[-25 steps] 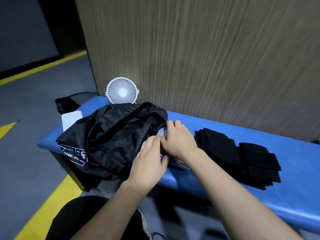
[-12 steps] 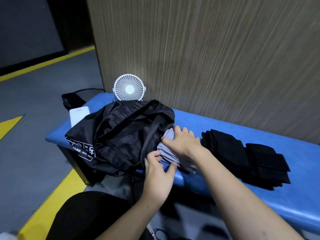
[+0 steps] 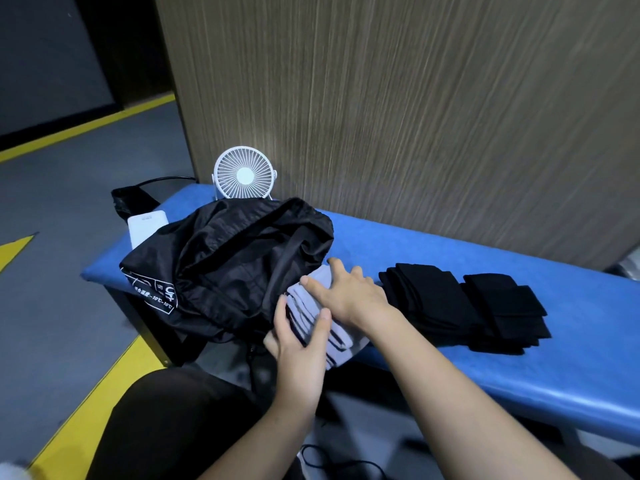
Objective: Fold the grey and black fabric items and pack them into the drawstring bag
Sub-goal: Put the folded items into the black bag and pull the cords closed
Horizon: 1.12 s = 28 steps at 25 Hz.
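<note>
Left hand point(image 3: 300, 336) slid back off the bag, now cupping the grey stack point(image 3: 313, 315) at its near edge. Right hand point(image 3: 349, 295) flat, pressing on top. Drawstring bag point(image 3: 228, 265) at 10 o'clock, stack probably going in next. Black stack point(image 3: 464, 306) at 3 o'clock, untouched.

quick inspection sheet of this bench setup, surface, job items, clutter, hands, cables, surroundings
surface: blue padded bench, bare between bag and wall.
job's things: black drawstring bag crumpled at the bench's left end; grey fabric stack at its opening by the front edge; black fabric stack folded to the right.
clutter: white fan behind the bag; white flat device partly under the bag.
grippers: left hand grips the grey stack's near edge; right hand presses flat on top.
cables: black cord behind the bench's left end; another on the floor.
surroundings: wood-grain wall, grey floor with yellow lines.
</note>
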### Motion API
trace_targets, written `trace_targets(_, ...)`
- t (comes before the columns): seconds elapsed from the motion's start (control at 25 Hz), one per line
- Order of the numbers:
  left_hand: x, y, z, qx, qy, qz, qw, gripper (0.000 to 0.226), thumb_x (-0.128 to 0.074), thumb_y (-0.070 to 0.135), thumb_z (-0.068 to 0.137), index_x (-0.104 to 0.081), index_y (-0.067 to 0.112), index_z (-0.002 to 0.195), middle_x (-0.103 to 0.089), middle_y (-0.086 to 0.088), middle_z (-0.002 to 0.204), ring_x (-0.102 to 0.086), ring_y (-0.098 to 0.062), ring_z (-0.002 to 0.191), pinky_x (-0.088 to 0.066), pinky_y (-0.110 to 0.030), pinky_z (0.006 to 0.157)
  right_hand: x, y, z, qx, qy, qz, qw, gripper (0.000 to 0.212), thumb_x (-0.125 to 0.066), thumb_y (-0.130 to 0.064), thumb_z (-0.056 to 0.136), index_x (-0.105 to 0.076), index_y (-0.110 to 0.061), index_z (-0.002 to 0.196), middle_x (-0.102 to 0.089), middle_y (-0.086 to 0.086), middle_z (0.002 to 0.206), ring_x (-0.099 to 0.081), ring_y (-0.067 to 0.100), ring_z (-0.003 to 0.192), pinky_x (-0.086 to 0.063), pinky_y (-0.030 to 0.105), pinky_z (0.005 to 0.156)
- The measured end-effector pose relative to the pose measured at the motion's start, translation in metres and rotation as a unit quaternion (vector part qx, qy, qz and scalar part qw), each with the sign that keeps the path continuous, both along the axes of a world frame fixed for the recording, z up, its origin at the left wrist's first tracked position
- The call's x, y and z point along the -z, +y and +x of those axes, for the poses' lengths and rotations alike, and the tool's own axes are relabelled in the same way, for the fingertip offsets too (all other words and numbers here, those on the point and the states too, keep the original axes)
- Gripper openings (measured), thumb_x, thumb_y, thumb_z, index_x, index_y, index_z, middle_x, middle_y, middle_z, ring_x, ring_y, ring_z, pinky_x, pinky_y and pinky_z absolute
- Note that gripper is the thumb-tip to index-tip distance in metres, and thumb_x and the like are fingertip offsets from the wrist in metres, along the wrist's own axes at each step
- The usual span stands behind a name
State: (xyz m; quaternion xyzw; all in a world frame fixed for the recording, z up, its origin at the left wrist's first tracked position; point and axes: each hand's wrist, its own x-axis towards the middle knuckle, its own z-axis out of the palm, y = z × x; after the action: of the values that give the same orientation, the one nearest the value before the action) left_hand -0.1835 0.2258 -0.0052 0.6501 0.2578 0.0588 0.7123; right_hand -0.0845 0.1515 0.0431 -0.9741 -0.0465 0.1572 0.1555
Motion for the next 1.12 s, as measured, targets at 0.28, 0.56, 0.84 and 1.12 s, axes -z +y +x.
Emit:
trace_targets(0.28, -0.004, 0.01, -0.009, 0.034, -0.065, 0.037, 0.997, 0.073, -0.064, 0.008, 0.09, -0.038, 0.052, 0.141, -0.047, 0.009, 0.139, -0.051, 0.005, 0.117, -0.041, -0.024, 0.1, -0.009, -0.026, -0.024, 0.036, 0.049, 0.166, 0.984, 0.058, -0.041, -0.058, 0.093, -0.032, -0.037, 0.146, -0.051, 0.007, 0.141, -0.055, 0.027, 0.12, -0.044, 0.04, 0.099)
trace_targets(0.56, -0.029, 0.019, -0.028, 0.053, -0.177, 0.007, 0.983, 0.071, -0.065, 0.011, 0.083, -0.044, 0.055, 0.135, -0.056, 0.007, 0.142, -0.053, -0.014, 0.131, -0.04, -0.048, 0.113, -0.048, -0.047, -0.059, 0.061, 0.022, 0.41, 0.91, 0.042, -0.062, -0.033, 0.093, -0.051, -0.048, 0.13, -0.065, -0.013, 0.124, -0.065, 0.009, 0.108, -0.051, 0.034, 0.099)
trace_targets(0.84, -0.09, 0.063, -0.051, 0.096, -0.28, -0.014, 0.955, 0.066, -0.06, 0.004, 0.086, -0.047, 0.039, 0.14, -0.054, 0.007, 0.143, -0.049, -0.016, 0.134, -0.038, -0.048, 0.113, -0.077, -0.027, -0.09, 0.042, 0.08, 0.676, 0.731, 0.049, -0.063, -0.012, 0.085, -0.059, -0.026, 0.133, -0.071, 0.006, 0.124, -0.07, 0.027, 0.111, -0.056, 0.041, 0.087)
trace_targets(1.12, -0.117, 0.142, 0.021, 0.128, -0.223, 0.044, 0.965, 0.059, -0.066, 0.004, 0.086, -0.052, 0.034, 0.135, -0.061, -0.002, 0.129, -0.062, -0.008, 0.114, -0.051, -0.022, 0.093, -0.065, 0.043, -0.027, 0.104, 0.121, 0.718, 0.678, 0.044, -0.063, -0.006, 0.087, -0.059, -0.011, 0.131, -0.072, 0.011, 0.122, -0.069, 0.028, 0.114, -0.055, 0.044, 0.097)
